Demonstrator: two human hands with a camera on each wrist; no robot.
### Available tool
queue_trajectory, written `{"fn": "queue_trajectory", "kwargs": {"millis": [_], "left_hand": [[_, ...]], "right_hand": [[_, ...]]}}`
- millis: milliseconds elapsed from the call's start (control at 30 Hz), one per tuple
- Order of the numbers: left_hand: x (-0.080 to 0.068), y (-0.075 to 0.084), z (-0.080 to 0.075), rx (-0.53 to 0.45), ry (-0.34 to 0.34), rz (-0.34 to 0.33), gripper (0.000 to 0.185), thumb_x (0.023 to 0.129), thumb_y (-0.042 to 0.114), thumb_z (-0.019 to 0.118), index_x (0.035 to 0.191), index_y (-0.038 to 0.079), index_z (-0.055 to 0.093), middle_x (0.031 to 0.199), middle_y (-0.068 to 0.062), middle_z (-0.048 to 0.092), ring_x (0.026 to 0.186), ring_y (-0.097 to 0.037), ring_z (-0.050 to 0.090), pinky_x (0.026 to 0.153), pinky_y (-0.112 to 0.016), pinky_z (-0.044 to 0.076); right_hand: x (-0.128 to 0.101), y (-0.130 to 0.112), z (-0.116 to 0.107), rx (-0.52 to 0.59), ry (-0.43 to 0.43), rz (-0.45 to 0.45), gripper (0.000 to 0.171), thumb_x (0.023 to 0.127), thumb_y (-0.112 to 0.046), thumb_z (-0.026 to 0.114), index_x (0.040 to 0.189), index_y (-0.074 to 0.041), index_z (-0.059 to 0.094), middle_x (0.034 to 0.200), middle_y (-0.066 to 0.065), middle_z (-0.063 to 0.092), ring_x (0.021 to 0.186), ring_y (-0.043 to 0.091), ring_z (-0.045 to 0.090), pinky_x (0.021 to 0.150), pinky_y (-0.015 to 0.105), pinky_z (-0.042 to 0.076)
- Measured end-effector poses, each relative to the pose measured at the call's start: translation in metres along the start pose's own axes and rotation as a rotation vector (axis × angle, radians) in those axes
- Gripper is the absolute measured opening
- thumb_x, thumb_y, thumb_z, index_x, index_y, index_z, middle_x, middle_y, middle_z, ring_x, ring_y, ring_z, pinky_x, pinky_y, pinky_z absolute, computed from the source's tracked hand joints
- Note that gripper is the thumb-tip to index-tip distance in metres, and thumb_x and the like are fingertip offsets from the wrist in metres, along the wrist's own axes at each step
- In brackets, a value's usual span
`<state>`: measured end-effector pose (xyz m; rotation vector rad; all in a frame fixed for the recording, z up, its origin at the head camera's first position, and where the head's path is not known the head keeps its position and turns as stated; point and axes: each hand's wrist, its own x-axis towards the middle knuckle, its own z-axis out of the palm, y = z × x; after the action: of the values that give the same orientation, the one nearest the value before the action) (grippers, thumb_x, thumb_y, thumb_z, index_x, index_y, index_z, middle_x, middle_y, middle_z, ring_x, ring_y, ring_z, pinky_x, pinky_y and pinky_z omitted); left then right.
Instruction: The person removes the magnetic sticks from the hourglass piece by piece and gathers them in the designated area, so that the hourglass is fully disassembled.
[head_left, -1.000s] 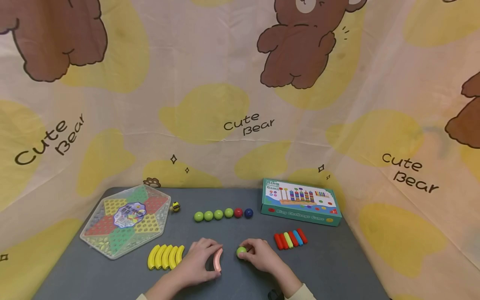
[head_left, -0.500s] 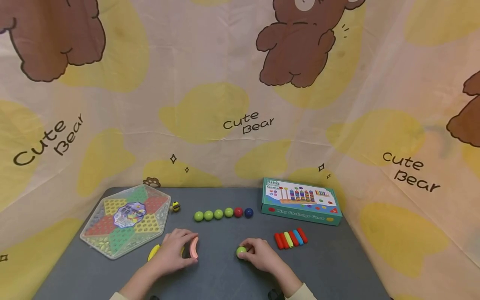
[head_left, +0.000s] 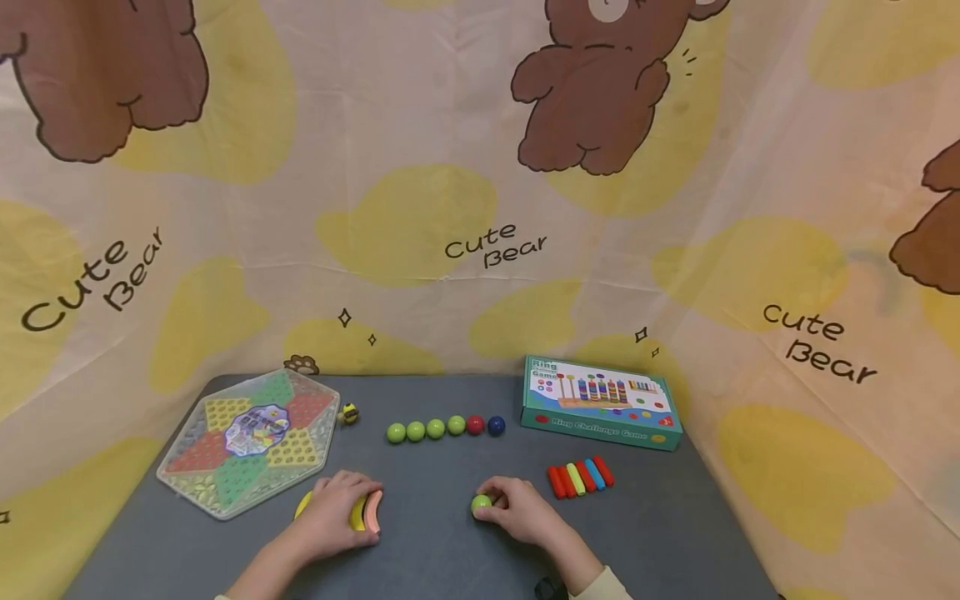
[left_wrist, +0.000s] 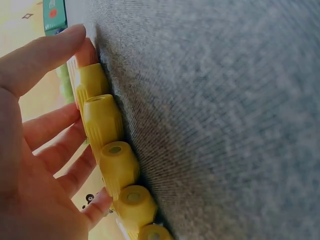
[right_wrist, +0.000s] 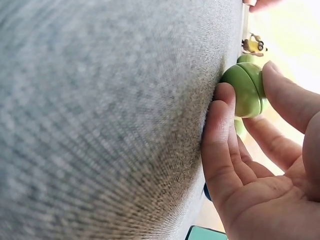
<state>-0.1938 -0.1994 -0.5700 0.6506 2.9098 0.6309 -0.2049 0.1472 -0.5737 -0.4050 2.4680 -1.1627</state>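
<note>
My left hand [head_left: 330, 510] pinches a pink curved piece [head_left: 373, 511] by its ends, thumb at the near end and fingers at the far end. The pink piece lies against the right end of a row of yellow toy bananas [left_wrist: 119, 165]; in the head view that hand covers most of the row. To the right, my right hand [head_left: 517, 510] holds a green ball [right_wrist: 245, 90] on the table between thumb and fingers. A seam runs round this ball in the right wrist view.
Behind the hands runs a row of green balls [head_left: 436, 429], a red ball [head_left: 476, 425] and a blue ball [head_left: 496, 426]. Coloured sticks [head_left: 581, 477] lie right. A green game box [head_left: 600, 404], hexagonal board case [head_left: 255, 442] and small bee figure [head_left: 349, 413] stand farther back.
My left hand has carried the pink curved piece leftward, up against the yellow toy bananas. The right hand stays in place with the green ball.
</note>
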Motion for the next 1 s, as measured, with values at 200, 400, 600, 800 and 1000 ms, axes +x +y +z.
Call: {"fn": "queue_trajectory", "kwargs": {"millis": [200, 400, 600, 800, 1000], "left_hand": [[0.001, 0.0, 0.0, -0.018, -0.021, -0.012, 0.072, 0.067, 0.044, 0.09, 0.127, 0.011, 0.068, 0.123, -0.003, 0.065, 0.12, -0.029, 0.054, 0.093, -0.058, 0.037], [0.0, 0.0, -0.001, -0.028, -0.04, -0.018, 0.077, 0.067, 0.048, 0.089, 0.131, 0.012, 0.065, 0.129, -0.004, 0.063, 0.122, -0.03, 0.052, 0.095, -0.06, 0.037], [-0.001, 0.011, -0.006, -0.105, -0.022, 0.032, 0.08, 0.075, 0.053, 0.084, 0.14, 0.014, 0.059, 0.133, -0.004, 0.061, 0.125, -0.032, 0.052, 0.095, -0.063, 0.039], [-0.007, 0.033, -0.014, -0.308, -0.021, 0.112, 0.057, 0.087, 0.047, 0.077, 0.135, 0.022, 0.062, 0.132, 0.002, 0.062, 0.123, -0.026, 0.055, 0.098, -0.056, 0.045], [-0.009, 0.054, -0.013, -0.496, -0.114, 0.215, 0.045, 0.094, 0.042, 0.07, 0.134, 0.023, 0.062, 0.126, -0.005, 0.066, 0.111, -0.021, 0.061, 0.084, -0.035, 0.054]], "right_hand": [[0.0, -0.002, -0.001, 0.002, -0.001, 0.008, 0.021, 0.091, -0.031, 0.076, 0.107, -0.019, 0.071, 0.089, -0.006, 0.063, 0.075, 0.012, 0.057, 0.067, 0.025, 0.048], [-0.001, -0.002, -0.001, -0.003, -0.002, -0.003, 0.022, 0.091, -0.031, 0.076, 0.108, -0.018, 0.072, 0.09, -0.007, 0.065, 0.075, 0.011, 0.057, 0.067, 0.025, 0.048], [-0.001, 0.0, -0.008, 0.01, 0.016, -0.003, 0.024, 0.091, -0.032, 0.076, 0.11, -0.019, 0.073, 0.094, -0.006, 0.066, 0.078, 0.014, 0.058, 0.068, 0.025, 0.048], [0.006, 0.0, -0.024, 0.035, 0.135, 0.016, 0.029, 0.09, -0.031, 0.078, 0.115, -0.018, 0.072, 0.1, -0.002, 0.067, 0.088, 0.017, 0.059, 0.076, 0.03, 0.053], [0.025, -0.003, -0.044, -0.022, 0.381, 0.032, 0.032, 0.089, -0.022, 0.079, 0.118, -0.012, 0.071, 0.102, 0.002, 0.069, 0.089, 0.018, 0.059, 0.078, 0.033, 0.054]]}}
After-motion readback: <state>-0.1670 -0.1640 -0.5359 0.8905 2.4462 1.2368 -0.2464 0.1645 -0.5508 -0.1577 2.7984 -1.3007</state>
